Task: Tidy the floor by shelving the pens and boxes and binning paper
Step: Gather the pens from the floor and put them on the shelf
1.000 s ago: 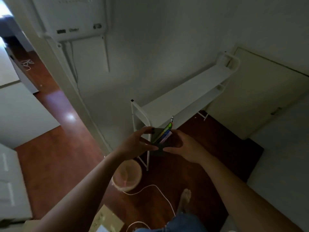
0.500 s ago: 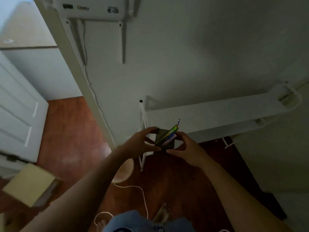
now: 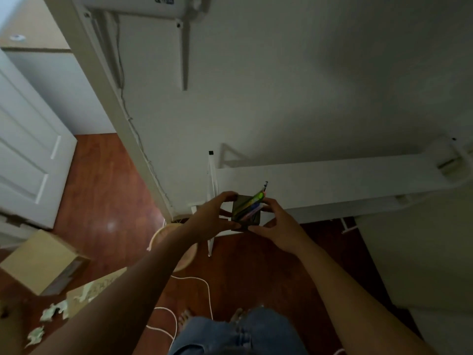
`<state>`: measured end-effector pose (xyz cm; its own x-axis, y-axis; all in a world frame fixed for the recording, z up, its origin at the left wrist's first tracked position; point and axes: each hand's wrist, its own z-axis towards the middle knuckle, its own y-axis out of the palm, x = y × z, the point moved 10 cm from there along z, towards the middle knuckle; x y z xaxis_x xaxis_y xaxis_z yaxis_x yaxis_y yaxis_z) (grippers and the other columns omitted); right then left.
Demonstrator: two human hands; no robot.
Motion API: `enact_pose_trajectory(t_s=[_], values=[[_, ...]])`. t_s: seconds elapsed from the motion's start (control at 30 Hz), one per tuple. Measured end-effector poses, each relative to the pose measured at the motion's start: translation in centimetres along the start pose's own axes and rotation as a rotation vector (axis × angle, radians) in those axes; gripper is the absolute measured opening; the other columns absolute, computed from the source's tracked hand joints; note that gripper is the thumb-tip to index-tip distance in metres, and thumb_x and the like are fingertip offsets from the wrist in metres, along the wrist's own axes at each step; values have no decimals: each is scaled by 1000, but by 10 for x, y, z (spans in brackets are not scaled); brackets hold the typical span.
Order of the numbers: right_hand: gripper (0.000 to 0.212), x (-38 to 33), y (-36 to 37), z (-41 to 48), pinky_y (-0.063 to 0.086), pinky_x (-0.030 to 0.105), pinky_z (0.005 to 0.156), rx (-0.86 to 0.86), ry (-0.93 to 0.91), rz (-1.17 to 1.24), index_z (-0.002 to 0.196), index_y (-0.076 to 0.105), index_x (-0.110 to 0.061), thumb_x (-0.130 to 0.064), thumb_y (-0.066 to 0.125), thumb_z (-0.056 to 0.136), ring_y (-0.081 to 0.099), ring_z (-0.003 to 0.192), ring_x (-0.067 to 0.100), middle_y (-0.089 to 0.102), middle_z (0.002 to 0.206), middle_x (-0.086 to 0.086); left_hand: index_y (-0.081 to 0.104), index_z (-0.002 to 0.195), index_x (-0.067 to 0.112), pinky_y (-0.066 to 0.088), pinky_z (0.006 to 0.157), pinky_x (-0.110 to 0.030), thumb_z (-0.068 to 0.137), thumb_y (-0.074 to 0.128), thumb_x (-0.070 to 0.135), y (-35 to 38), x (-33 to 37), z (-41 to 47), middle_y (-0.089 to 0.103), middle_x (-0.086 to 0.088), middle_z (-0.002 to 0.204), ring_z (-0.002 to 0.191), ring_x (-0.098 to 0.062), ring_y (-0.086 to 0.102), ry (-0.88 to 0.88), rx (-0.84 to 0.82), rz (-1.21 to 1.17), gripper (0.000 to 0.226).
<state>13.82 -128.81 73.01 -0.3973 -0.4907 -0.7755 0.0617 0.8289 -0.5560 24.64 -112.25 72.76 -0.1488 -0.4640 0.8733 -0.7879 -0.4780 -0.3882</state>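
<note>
A dark square pen holder (image 3: 247, 216) with several coloured pens (image 3: 256, 201) leaning in it is held in the air just in front of the white shelf (image 3: 320, 175). My left hand (image 3: 212, 213) grips its left side and my right hand (image 3: 279, 221) grips its right side. The holder hangs at the left end of the shelf's top board. Torn pale paper scraps (image 3: 51, 312) lie on the wooden floor at lower left. A cardboard box (image 3: 38, 260) and a flat piece of cardboard (image 3: 97, 288) lie there too.
A round pale bin (image 3: 163, 234) stands on the floor below my left forearm, by the shelf's leg. A white cable (image 3: 204, 293) loops across the floor near my feet. A white door (image 3: 28, 149) stands at left, and a white cabinet (image 3: 422, 265) at right.
The view has swung left and down, bringing the box and paper scraps into sight. Both hands keep their hold on the pen holder, which stays by the shelf's left end.
</note>
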Motion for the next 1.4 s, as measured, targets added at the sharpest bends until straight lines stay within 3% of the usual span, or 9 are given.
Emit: enact_pose_trajectory(t_s=[0.2,0.47,0.6,0.8,0.93,1.1,1.27,1.4], values=[[89,19,1,16,56,16,66,-44,18,23,152,35,-56,-51,90,83,75,81,8,58,145,-15,40,161,26,63,100,-42,85,90,20,11,-9,13,47,1,161,127,-23,64,-38,32,-13,91],[90,33,-9,82,55,20,71,-184,-57,-57,158,34,-46,-45,88,86,77,80,3,64,143,-5,38,163,23,62,102,-49,87,87,9,11,-18,50,53,-11,152,125,-28,69,-178,172,-50,92],[91,39,-17,123,56,21,73,-238,-103,-85,160,34,-44,-42,88,87,77,82,3,66,143,-3,37,164,22,62,99,-38,89,87,14,9,-13,78,58,-11,148,120,-24,71,-227,277,-11,91],[87,51,-19,137,55,17,68,-328,-147,-104,155,35,-46,-42,89,87,77,82,1,67,141,-3,41,163,24,57,75,-15,87,88,18,18,-13,80,61,-8,145,114,-19,71,-275,332,-25,89],[85,55,-16,136,56,19,69,-394,-154,-114,152,36,-46,-39,90,86,77,81,0,67,140,-3,41,163,24,60,87,-23,86,89,21,28,-17,69,61,-6,146,118,-19,72,-320,353,-72,91],[84,57,-12,117,58,22,65,-414,-164,-88,146,37,-47,-45,91,82,78,79,5,66,136,-9,44,161,28,65,95,-39,84,91,26,34,-18,50,64,-4,142,114,-19,72,-292,374,-4,90],[80,66,-4,86,59,20,63,-389,-127,-51,137,36,-58,-47,92,81,78,76,8,62,130,-17,47,156,35,67,84,-30,84,92,19,52,-32,31,65,-3,139,108,-9,73,-203,347,1,87],[78,77,3,60,53,6,62,-311,-68,15,129,34,-70,-55,91,78,74,83,-7,56,122,-35,45,155,46,65,84,-23,85,90,23,64,-48,19,60,5,140,108,-1,70,-133,343,-2,86]])
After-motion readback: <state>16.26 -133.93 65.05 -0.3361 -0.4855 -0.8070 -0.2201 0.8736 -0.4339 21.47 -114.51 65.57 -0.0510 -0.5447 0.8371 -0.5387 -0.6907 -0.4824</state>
